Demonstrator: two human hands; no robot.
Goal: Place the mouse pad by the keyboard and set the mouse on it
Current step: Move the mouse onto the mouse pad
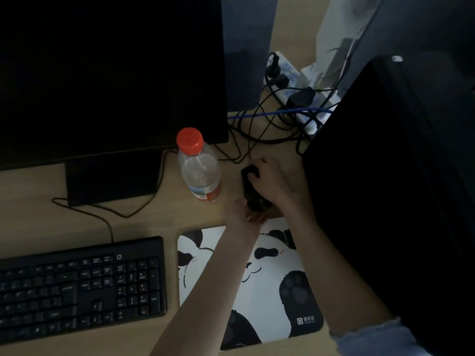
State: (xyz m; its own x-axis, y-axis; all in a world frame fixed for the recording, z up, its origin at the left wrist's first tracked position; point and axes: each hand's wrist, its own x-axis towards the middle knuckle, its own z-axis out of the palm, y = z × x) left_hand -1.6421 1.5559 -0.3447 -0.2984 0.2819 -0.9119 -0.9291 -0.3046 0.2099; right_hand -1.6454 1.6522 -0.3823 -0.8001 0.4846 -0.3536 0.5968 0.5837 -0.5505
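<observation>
A white mouse pad (267, 291) with a black panda print lies flat on the wooden desk, just right of the black keyboard (79, 289). Beyond the pad's far edge sits the black wired mouse (250, 187). My right hand (275, 181) covers the mouse from the right, fingers curled over its front. My left hand (248, 211) reaches across the pad, its fingers at the mouse's near end. Both forearms cross over the pad and hide part of its print.
A clear water bottle (199, 165) with a red cap stands just left of the mouse. A dark monitor (110, 73) on its stand fills the back left. A black computer tower (390, 201) stands on the right. A power strip (290, 80) and tangled cables lie behind.
</observation>
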